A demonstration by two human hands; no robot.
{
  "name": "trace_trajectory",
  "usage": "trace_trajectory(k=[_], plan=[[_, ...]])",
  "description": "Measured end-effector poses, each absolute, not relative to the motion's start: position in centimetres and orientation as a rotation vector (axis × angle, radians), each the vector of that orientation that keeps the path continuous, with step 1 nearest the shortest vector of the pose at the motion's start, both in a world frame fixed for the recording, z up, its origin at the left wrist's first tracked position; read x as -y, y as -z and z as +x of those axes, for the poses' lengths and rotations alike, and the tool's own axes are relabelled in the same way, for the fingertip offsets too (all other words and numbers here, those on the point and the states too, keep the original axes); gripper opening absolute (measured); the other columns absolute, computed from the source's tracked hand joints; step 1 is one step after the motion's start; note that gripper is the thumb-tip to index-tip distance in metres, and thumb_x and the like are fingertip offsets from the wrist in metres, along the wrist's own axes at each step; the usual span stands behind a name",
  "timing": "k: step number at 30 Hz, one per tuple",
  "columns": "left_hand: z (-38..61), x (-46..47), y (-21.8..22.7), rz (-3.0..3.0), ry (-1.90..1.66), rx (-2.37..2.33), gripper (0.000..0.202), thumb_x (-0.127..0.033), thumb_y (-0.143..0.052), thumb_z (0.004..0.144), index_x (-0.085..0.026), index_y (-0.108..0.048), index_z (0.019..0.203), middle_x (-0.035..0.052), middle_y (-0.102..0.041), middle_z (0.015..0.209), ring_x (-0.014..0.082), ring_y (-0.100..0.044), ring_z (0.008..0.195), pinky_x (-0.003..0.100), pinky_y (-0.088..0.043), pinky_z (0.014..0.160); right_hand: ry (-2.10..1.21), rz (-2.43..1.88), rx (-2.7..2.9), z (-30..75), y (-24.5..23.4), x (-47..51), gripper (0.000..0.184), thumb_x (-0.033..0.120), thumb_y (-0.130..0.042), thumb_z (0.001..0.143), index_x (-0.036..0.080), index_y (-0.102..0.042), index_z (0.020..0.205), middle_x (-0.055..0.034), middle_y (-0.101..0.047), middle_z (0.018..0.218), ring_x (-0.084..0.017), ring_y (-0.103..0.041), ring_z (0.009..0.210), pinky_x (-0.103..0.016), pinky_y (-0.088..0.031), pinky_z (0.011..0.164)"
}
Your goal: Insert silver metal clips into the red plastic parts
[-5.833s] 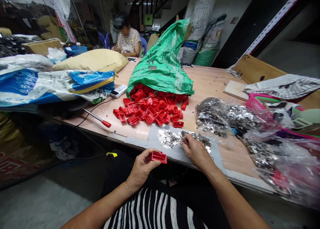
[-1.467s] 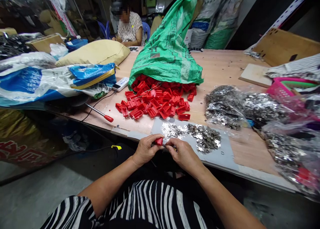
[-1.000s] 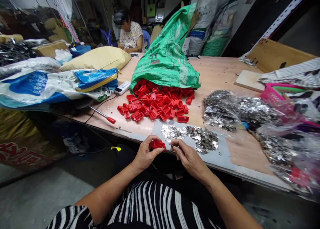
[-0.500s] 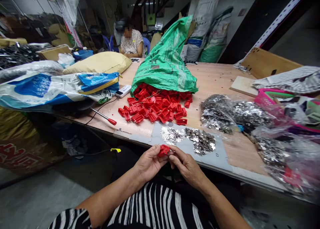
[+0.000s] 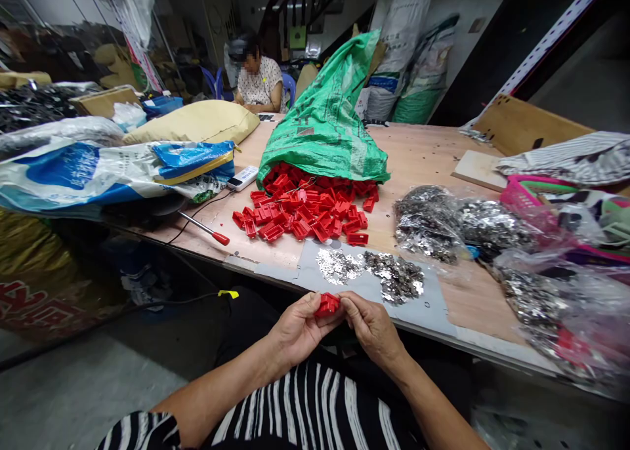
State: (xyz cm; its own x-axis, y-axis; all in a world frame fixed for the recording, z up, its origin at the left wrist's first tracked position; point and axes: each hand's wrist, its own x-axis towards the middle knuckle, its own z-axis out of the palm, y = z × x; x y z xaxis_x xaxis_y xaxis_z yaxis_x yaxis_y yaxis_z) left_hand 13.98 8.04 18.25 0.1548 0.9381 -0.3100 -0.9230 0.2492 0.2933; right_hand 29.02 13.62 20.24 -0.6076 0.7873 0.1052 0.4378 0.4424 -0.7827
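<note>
My left hand (image 5: pixel 296 328) and my right hand (image 5: pixel 373 325) meet just below the table's front edge, both pinched on one small red plastic clip (image 5: pixel 327 304). Beyond them two heaps of small silvery metal pieces (image 5: pixel 369 273) lie on a grey sheet (image 5: pixel 434 306). Further back a pile of red plastic clips (image 5: pixel 308 210) spills from the mouth of a green woven sack (image 5: pixel 327 123). Whether my right fingers also hold a metal piece is hidden.
Clear bags of metal pieces (image 5: pixel 445 221) lie at the right beside a pink basket (image 5: pixel 536 193). A blue and white sack (image 5: pixel 113 172), a red-tipped rod (image 5: pixel 203 228) and a white remote (image 5: pixel 243 178) lie left. Another person (image 5: pixel 256 77) sits at the far end.
Both hands have drawn a little back from the table edge, still together on the red clip. Several seconds ago my right hand was at the metal pieces while the left held the clip alone.
</note>
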Motion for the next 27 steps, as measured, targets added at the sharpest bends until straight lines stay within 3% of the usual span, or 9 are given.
trace_trajectory(k=[5, 10, 14, 17, 21, 27], plan=[[13.6, -7.9, -16.5, -0.048, -1.188, -0.652, 0.008, -0.018, -0.066, 0.081, -0.012, -0.061, 0.084, 0.0075, -0.071, 0.084, 0.0218, -0.07, 0.085, 0.041, -0.045, 0.097, -1.097, -1.126, 2.252, 29.6, -19.7, -13.8, 0.042, 0.044, -0.032, 0.098, 0.02, -0.065, 0.108, 0.0028, -0.056, 0.059, -0.013, -0.054, 0.055, -0.022, -0.042, 0.057], [12.8, -8.4, -13.8, -0.133, -1.011, -0.919, 0.01, -0.02, -0.058, 0.086, -0.01, -0.062, 0.088, 0.0093, -0.072, 0.082, 0.0222, -0.07, 0.083, 0.04, -0.045, 0.095, -0.993, -1.273, 2.237, 30.4, -19.7, -14.7, 0.04, 0.045, -0.034, 0.097, 0.023, -0.062, 0.115, 0.0027, -0.061, 0.062, -0.014, -0.058, 0.057, -0.024, -0.044, 0.06], [12.2, -8.9, -12.5, -0.121, -0.976, -0.953, 0.013, -0.012, -0.053, 0.085, -0.009, -0.063, 0.093, 0.0108, -0.072, 0.09, 0.0205, -0.069, 0.084, 0.038, -0.042, 0.097, -0.709, -1.356, 2.241, 30.9, -19.7, -16.5, 0.031, 0.04, -0.043, 0.092, 0.023, -0.064, 0.106, -0.0037, -0.071, 0.087, -0.019, -0.066, 0.076, -0.028, -0.049, 0.069], [12.0, -9.0, -12.0, -0.12, -0.988, -0.972, 0.016, -0.009, -0.052, 0.083, -0.011, -0.062, 0.096, 0.01, -0.071, 0.095, 0.019, -0.069, 0.086, 0.037, -0.041, 0.098, -0.377, -1.432, 2.258, 31.0, -19.7, -18.5, 0.025, 0.033, -0.047, 0.09, 0.023, -0.065, 0.103, -0.0059, -0.07, 0.104, -0.021, -0.067, 0.085, -0.031, -0.049, 0.072], [12.0, -8.8, -12.0, -0.109, -1.009, -0.992, 0.014, -0.012, -0.053, 0.083, -0.011, -0.06, 0.095, 0.0099, -0.07, 0.092, 0.019, -0.069, 0.085, 0.036, -0.042, 0.095, -0.066, -1.505, 2.363, 30.4, -19.9, -20.9, 0.022, 0.026, -0.049, 0.089, 0.023, -0.066, 0.103, -0.0049, -0.068, 0.106, -0.021, -0.065, 0.089, -0.029, -0.048, 0.07], [11.9, -8.1, -13.2, 0.068, -1.011, -1.002, 0.022, -0.024, -0.07, 0.075, -0.011, -0.06, 0.09, 0.0114, -0.07, 0.09, 0.0204, -0.071, 0.079, 0.034, -0.047, 0.085, 0.029, -1.539, 2.548, 28.7, -20.4, -22.8, 0.02, 0.021, -0.05, 0.09, 0.023, -0.065, 0.103, -0.0052, -0.067, 0.105, -0.019, -0.064, 0.088, -0.028, -0.045, 0.07]])
